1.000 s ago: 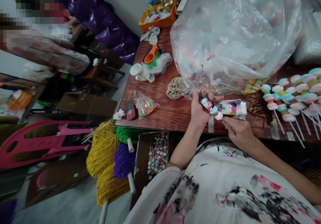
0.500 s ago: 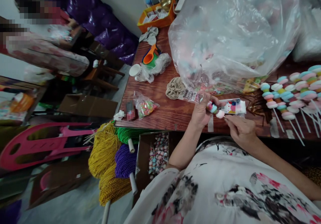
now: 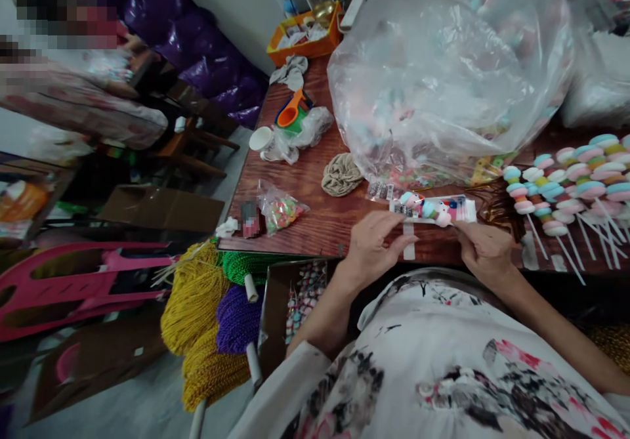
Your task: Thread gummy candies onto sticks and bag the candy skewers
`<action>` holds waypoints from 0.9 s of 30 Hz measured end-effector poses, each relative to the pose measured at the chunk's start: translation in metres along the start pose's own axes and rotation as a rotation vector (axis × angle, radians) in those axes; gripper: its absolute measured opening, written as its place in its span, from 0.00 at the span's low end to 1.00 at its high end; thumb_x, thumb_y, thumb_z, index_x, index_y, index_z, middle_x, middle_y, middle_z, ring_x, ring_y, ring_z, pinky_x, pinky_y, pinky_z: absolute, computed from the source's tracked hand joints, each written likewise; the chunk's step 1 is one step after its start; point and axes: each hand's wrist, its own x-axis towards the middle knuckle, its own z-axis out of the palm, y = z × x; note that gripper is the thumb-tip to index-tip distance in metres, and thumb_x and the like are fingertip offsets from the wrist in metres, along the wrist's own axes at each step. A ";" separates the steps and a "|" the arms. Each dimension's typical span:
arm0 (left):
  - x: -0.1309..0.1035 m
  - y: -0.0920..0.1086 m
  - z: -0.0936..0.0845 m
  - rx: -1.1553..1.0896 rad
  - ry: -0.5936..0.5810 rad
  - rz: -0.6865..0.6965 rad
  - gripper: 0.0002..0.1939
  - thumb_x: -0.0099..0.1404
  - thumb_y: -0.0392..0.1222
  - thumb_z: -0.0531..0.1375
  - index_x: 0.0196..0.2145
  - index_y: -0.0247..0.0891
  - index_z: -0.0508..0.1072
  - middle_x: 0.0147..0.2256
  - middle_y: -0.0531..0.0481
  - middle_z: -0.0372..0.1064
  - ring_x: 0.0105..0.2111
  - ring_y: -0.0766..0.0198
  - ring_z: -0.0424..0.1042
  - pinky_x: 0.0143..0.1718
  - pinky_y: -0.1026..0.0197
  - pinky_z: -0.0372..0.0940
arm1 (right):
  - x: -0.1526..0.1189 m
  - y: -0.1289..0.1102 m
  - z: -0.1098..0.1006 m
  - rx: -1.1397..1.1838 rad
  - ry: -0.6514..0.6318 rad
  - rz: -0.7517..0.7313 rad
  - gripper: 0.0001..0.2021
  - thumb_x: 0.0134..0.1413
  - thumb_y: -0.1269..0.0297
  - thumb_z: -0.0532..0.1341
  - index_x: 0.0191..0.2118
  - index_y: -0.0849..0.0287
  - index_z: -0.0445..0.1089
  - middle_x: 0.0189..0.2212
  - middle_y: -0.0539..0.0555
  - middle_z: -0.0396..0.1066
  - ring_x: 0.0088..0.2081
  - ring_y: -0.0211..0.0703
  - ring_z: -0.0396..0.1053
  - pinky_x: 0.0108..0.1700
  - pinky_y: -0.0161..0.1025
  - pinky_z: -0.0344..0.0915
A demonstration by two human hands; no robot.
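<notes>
A marshmallow skewer (image 3: pixel 427 210) in pink, blue and white lies in a clear printed wrapper near the table's front edge. My right hand (image 3: pixel 485 249) is closed in a pinch at the skewer's lower end, apparently on its stick. At the other end, my left hand (image 3: pixel 375 245) has its forefinger by the wrapper's edge. The left thumb stands apart from that finger, and nothing shows between them. Under the skewer and to its right lies a white printed packet (image 3: pixel 462 209). Several marshmallow skewers (image 3: pixel 556 189) with white sticks lie to the right.
A large clear bag (image 3: pixel 443 78) of marshmallows fills the table's back. To the left are a beige coiled cloth (image 3: pixel 342 175), a small candy bag (image 3: pixel 283 209), a white cup (image 3: pixel 261 139) and an orange basket (image 3: pixel 305 42). Below the edge stands a box of skewers (image 3: pixel 275 308). Another person sits far left.
My left hand has let go of the skewer's upper part and drawn back left. The skewer is now down on the packet; my right hand stays at its stick end.
</notes>
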 end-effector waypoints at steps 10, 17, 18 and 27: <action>0.037 -0.051 -0.015 0.083 -0.165 0.042 0.16 0.53 0.27 0.52 0.37 0.36 0.74 0.31 0.49 0.72 0.32 0.64 0.70 0.38 0.64 0.63 | -0.005 0.023 -0.041 0.061 -0.008 0.102 0.08 0.55 0.70 0.60 0.41 0.57 0.72 0.29 0.55 0.76 0.27 0.42 0.71 0.30 0.40 0.64; 0.027 -0.040 0.021 -0.311 -0.053 -0.035 0.07 0.60 0.37 0.59 0.36 0.36 0.75 0.29 0.54 0.70 0.28 0.68 0.66 0.33 0.67 0.60 | 0.046 -0.020 -0.030 1.081 0.148 0.774 0.09 0.50 0.63 0.66 0.33 0.54 0.64 0.20 0.42 0.51 0.18 0.29 0.43 0.19 0.33 0.44; 0.027 -0.036 0.026 -0.325 -0.041 -0.033 0.07 0.59 0.36 0.59 0.36 0.37 0.76 0.30 0.53 0.70 0.29 0.67 0.67 0.34 0.67 0.60 | 0.053 -0.028 -0.021 1.121 0.079 0.780 0.09 0.50 0.61 0.66 0.35 0.54 0.65 0.20 0.41 0.51 0.18 0.28 0.42 0.19 0.32 0.44; 0.018 -0.011 0.023 0.100 -0.002 0.248 0.25 0.61 0.48 0.62 0.55 0.41 0.67 0.48 0.41 0.69 0.47 0.53 0.67 0.50 0.52 0.62 | 0.063 -0.033 0.008 0.843 -0.194 0.670 0.10 0.49 0.61 0.61 0.22 0.58 0.64 0.21 0.47 0.59 0.26 0.34 0.55 0.28 0.33 0.54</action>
